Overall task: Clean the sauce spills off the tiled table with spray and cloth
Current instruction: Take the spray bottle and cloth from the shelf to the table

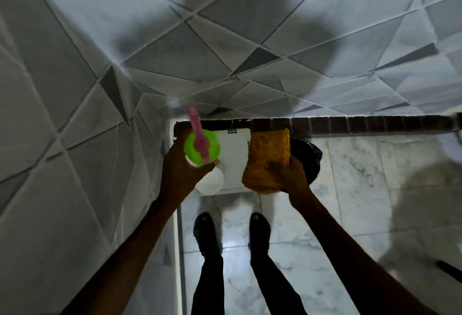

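My left hand [182, 167] grips a spray bottle [210, 179] seen from above, with a green cap [202, 147], a pink trigger nozzle [197, 132] and a white body. My right hand [291, 177] holds a folded orange cloth [268, 157] by its near end. Both are held out over the floor, just short of the tiled table's [250, 39] dark brown mosaic edge [350, 124]. The grey-white tiled surface fills the upper view. I see no sauce spill on the blurred tiles.
A white box-like object [236, 144] stands below the table edge between my hands. Behind the cloth is a black bag or bin [306, 157]. A tiled wall [62, 139] runs on the left. My feet [232, 234] stand on a marble floor [362, 189].
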A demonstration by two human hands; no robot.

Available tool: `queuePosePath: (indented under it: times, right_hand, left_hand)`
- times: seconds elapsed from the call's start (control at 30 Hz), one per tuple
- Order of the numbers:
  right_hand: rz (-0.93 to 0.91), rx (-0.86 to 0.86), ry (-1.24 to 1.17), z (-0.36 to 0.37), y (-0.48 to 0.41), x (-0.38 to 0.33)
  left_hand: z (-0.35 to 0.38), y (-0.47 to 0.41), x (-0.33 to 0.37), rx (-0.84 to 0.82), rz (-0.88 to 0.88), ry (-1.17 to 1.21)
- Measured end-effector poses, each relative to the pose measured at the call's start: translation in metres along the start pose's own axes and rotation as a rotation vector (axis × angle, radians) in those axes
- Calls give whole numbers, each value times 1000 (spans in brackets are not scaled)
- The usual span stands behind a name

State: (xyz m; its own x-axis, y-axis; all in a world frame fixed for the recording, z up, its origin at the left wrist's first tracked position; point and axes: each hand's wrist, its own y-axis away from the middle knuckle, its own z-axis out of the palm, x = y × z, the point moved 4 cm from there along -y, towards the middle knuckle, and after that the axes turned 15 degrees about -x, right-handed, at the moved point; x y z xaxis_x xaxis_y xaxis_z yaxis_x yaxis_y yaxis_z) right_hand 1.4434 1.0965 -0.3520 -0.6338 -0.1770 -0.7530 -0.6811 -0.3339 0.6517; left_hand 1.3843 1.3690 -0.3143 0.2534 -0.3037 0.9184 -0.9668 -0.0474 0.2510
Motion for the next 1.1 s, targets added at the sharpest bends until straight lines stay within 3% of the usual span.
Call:
queuePosePath:
  times: [0.23,0.37,0.5,0.9,1.1]
  right_hand:
    - [-14,137,-208,-16,195,-64]
    - [-47,238,-267,-23,289,-73]
    - [-118,460,-367,-37,392,-61]
    - [-248,1092,-724,-39,665,100]
    - [-302,1258,-849,-35,784,189]
  left_hand:
    - [-5,85,177,-27,79,-198]
    - [28,121,240,-150,133,-176]
    - [88,156,292,-379,235,-208]
    - [296,313,372,-1004,524,-204]
    - [397,441,389,-1243,643,-240]
